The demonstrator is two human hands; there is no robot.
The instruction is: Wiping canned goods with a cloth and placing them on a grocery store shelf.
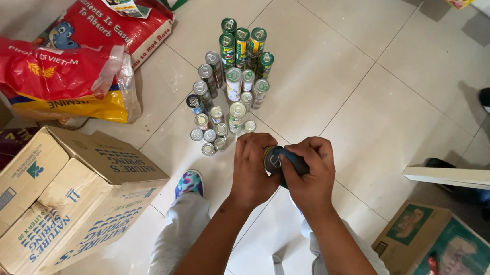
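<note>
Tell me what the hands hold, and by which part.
Both hands hold one dark can. The left hand grips its lidded end, and the right hand wraps round its body.

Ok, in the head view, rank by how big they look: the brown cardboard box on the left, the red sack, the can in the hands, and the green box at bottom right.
1. Brown cardboard box, though it sits nearer the camera
2. Red sack
3. Green box, partly cut off
4. Can, held by both hands
</note>
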